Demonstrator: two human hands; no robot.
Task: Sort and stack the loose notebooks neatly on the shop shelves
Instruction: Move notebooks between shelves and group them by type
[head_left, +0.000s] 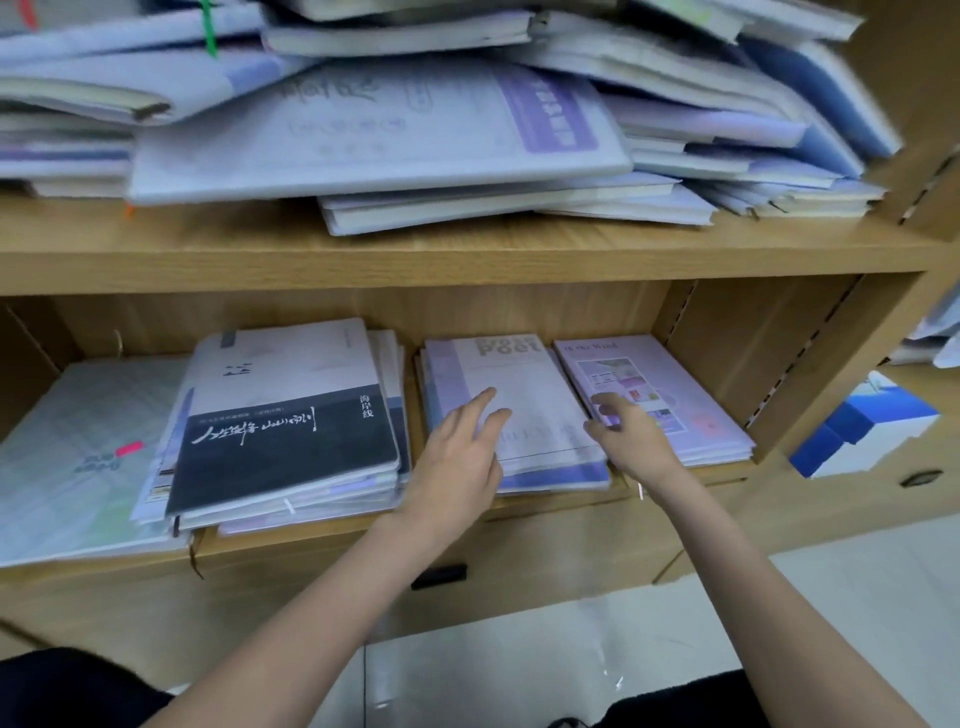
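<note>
1. Judging from how the shelves look, the sorting is only partly done: the lower shelf (467, 512) already carries separate piles, while the upper shelf (467, 249) holds a big loose heap.
2. On the lower shelf, four groups lie side by side. At the far left is a pale flat notebook (78, 447) with a pink tag. Next to it is a pile topped by a black-and-white notebook (285, 431), and its layers are fanned out, not square.
3. The middle pile (519, 410), topped by a pale cover with the word "Poet", lies just beside the right pile (670, 395) of lilac notebooks. These two look the most orderly, though their edges are slightly stepped.
4. The left hand (462, 447) rests on the near left part of the middle pile, its fingers straight and released, holding nothing.
5. The right hand (628, 436) is at the gap between the middle and right piles. Its fingers (608, 408) are curled at the left edge of the right pile; I cannot tell if they really pinch a notebook or only touch it.
6. The upper heap (389, 135) of blue and lilac notebooks is tilted, overlapping and crossed in many directions. This seems to be the main work that is left, together with squaring the black-and-white pile.
</note>
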